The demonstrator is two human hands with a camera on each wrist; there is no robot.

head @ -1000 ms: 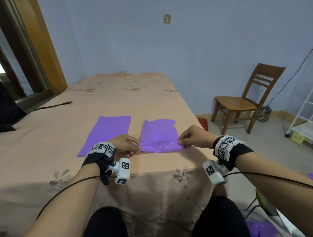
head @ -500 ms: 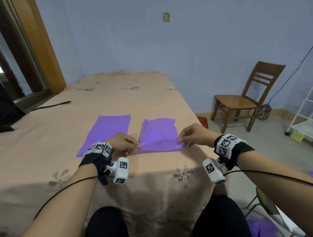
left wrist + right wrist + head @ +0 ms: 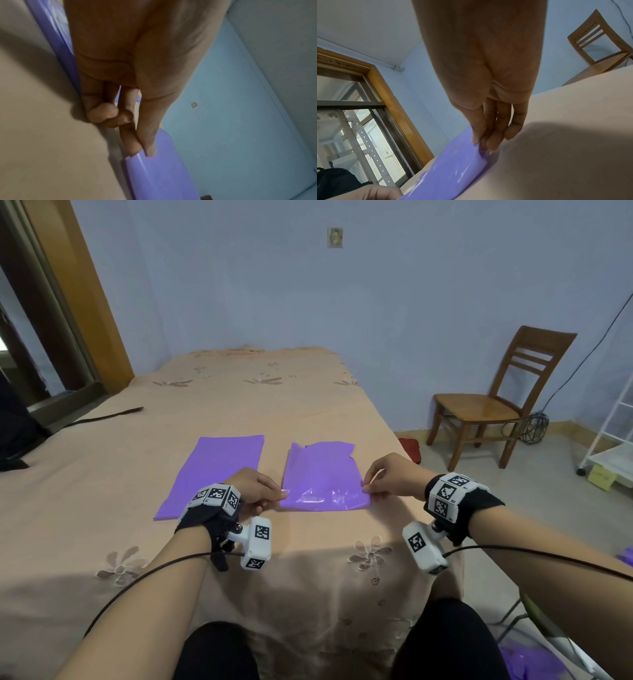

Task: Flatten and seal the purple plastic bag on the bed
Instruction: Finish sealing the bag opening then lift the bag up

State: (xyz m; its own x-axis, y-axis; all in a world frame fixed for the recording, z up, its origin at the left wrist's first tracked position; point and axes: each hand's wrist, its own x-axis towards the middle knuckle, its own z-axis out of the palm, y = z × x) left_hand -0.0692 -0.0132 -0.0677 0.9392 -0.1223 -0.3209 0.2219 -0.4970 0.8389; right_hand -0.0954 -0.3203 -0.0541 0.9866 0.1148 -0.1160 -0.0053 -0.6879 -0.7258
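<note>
Purple glossy plastic bag [image 3: 323, 479], pinched at nine and three o'clock by both hands [image 3: 255, 486] [image 3: 388, 475], seemingly needs even outward tension before pressing flat.

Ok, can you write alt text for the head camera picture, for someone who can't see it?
Two hands pinch the near corners of a purple plastic bag lying on a peach bed: left hand at its left edge, right hand at its right. A second flat purple bag lies just left; a wooden chair stands by the wall.
</note>
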